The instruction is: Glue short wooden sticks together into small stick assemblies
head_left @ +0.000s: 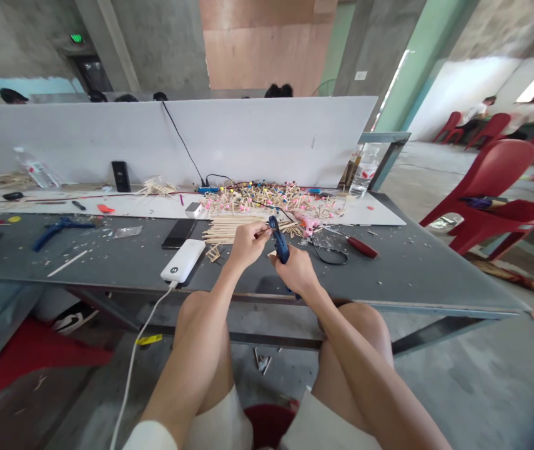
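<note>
My right hand (297, 272) is wrapped round a dark-blue hand tool (280, 242), its narrow head pointing up and away from me. Its exact kind I cannot make out. Close to the tool's head, my left hand (248, 242) is closed in a pinch on something small and thin, perhaps a stick, mostly hidden by the fingers. Just behind both hands lies a row of thin wooden sticks (222, 230). A small frame of joined sticks (213, 253) rests left of my left hand. Beyond the sticks is a heap of sticks with coloured ends (267, 199).
A white power bank (183, 261) with a cable and a black phone (180, 233) lie to the left. Farther left is a blue tool (60, 231). At right are a pink glue gun (308, 225) and a red-handled tool (361, 246). A white partition (248, 140) stands behind.
</note>
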Available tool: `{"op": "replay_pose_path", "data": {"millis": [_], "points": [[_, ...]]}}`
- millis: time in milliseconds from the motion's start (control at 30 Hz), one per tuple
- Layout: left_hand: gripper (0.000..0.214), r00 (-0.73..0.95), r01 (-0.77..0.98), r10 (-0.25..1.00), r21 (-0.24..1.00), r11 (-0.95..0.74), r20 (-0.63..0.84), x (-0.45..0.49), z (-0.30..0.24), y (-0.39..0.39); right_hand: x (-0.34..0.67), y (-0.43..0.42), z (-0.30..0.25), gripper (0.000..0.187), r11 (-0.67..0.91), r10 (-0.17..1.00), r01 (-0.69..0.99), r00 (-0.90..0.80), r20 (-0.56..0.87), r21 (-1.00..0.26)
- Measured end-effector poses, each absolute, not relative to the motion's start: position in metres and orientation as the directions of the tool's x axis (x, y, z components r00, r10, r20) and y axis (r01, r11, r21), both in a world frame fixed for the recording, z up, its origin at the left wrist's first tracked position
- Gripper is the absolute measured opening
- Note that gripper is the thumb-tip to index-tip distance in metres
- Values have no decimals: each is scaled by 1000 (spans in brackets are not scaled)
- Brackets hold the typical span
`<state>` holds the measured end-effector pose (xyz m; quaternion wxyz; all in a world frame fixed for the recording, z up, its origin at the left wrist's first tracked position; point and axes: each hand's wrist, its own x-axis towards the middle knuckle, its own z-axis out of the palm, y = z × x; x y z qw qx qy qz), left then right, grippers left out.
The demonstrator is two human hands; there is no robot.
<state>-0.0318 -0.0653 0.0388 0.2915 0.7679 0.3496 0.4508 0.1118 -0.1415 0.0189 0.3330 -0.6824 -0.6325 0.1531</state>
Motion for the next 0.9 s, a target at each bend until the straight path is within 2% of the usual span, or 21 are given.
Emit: {"op": "replay_pose_path", "data": {"millis": [267,633,900], "points": [[26,328,416,801,685,-598,500,-31,42,-69,112,-140,20,16,-6,968,796,155,195,-606],[36,302,341,830,760,-554,470,-28,47,-73,110,-143,17,19,57,951,698,179,251,-713],[34,297,387,778,675,-628,553,-27,50,-80,111,-145,19,19,96,939,694,175,297,-713]]}}
